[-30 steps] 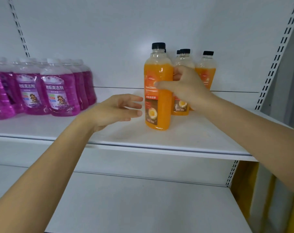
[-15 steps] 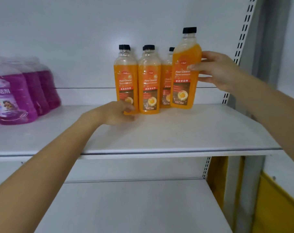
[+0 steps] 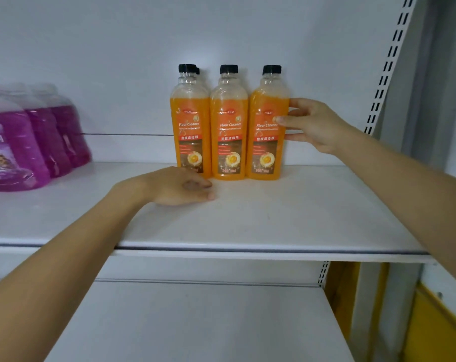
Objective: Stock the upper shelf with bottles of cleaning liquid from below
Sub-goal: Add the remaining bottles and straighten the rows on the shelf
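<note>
Set down since half a second ago, the third bottle (image 3: 267, 124) now stands at the right end of the orange row, against the back wall of the upper shelf (image 3: 286, 218). Right hand (image 3: 314, 125) keeps its fingers (image 3: 286, 120) loosely wrapped on it. Left hand (image 3: 179, 185) lies on the shelf, fingers together, pinching nothing. Purple bottles (image 3: 25, 142) occupy the left. Judgement: placement complete, release pending; lower shelf (image 3: 195, 322) shows no stock.
</note>
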Available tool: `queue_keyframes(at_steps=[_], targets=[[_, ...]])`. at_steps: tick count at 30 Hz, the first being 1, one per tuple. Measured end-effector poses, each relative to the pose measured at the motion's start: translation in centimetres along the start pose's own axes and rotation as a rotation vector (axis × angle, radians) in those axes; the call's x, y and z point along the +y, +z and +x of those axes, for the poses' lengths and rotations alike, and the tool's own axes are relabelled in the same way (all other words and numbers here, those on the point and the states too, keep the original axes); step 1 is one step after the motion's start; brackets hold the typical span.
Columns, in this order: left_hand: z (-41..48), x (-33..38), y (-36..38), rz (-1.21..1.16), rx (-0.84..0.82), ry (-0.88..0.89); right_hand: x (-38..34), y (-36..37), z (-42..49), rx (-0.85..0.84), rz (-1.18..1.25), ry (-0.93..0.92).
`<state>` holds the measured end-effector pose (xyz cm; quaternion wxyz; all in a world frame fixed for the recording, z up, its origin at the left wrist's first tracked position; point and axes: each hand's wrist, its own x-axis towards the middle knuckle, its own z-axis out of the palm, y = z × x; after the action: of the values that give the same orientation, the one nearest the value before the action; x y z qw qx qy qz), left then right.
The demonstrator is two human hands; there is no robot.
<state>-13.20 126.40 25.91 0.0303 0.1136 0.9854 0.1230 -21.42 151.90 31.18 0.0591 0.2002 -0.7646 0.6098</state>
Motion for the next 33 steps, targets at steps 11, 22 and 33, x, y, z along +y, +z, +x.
queue_keyframes(at_steps=[11,22,33], targets=[[0.9,-2.0,-3.1,-0.157,0.770,-0.075,1.7,0.4,-0.6,0.002,-0.386,-0.045],[5.0,-4.1,-2.8,-0.643,0.409,0.104,3.3,2.8,-0.9,-0.019,-0.341,-0.158],[5.6,-4.3,-2.1,-0.537,0.531,0.163,3.5,2.8,-0.5,-0.014,-0.425,-0.133]])
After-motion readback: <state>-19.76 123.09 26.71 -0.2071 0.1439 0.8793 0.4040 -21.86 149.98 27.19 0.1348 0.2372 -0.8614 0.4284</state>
